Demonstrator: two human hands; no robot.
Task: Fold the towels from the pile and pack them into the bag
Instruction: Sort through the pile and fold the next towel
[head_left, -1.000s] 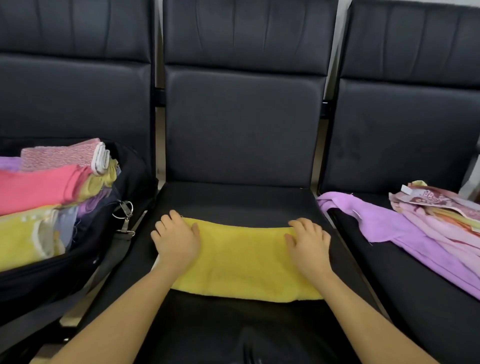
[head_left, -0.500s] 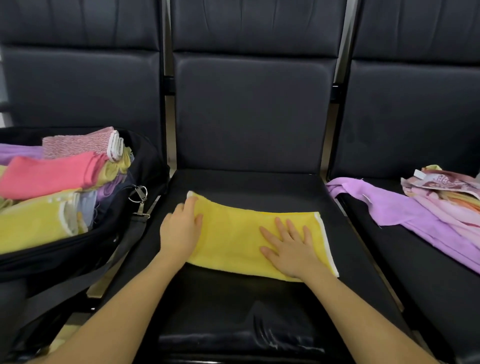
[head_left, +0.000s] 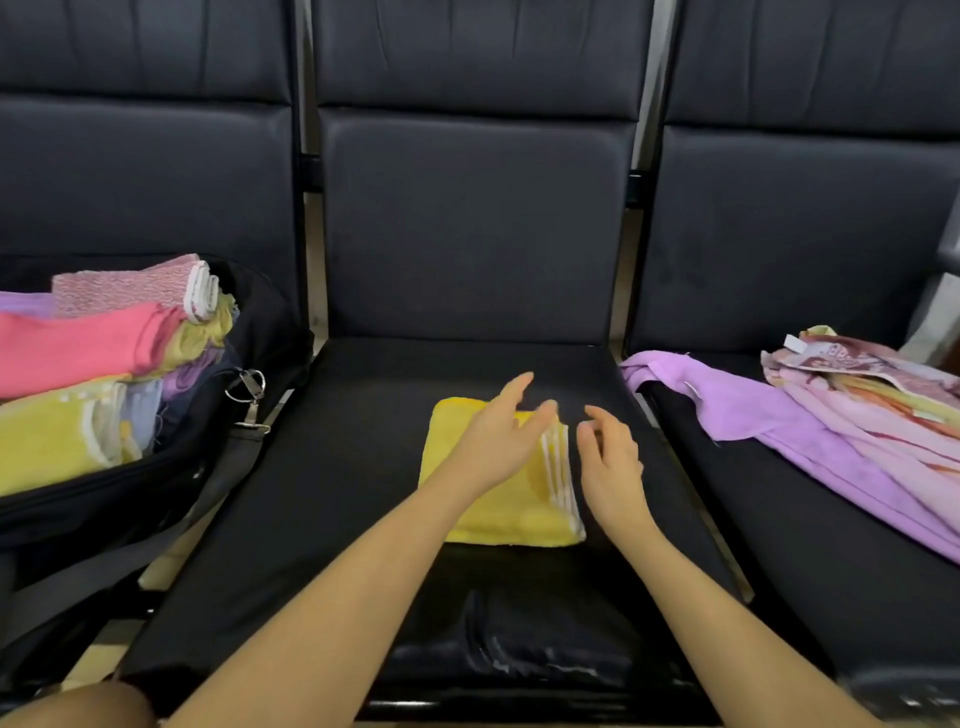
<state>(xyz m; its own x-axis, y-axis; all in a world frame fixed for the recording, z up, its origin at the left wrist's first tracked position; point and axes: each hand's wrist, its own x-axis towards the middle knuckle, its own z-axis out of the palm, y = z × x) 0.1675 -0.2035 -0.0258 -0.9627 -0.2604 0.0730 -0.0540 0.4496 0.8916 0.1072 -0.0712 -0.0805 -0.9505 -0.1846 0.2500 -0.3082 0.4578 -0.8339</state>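
Now yellow towel (head_left: 493, 499) lies folded on middle seat (head_left: 332, 519), white-striped edges stacked at right. Left hand (head_left: 493, 441) hovers over it, fingers spread, holding nothing; right hand (head_left: 610, 467) just beside its right edge, loosely curled, empty. Bag (head_left: 156, 483) of folded towels on left seat, unfolded pile (head_left: 831, 415) on right.

Yellow towel (head_left: 498, 514) with white-striped edge; black seat (head_left: 363, 467); lilac towel (head_left: 753, 410); black bag (head_left: 130, 499).
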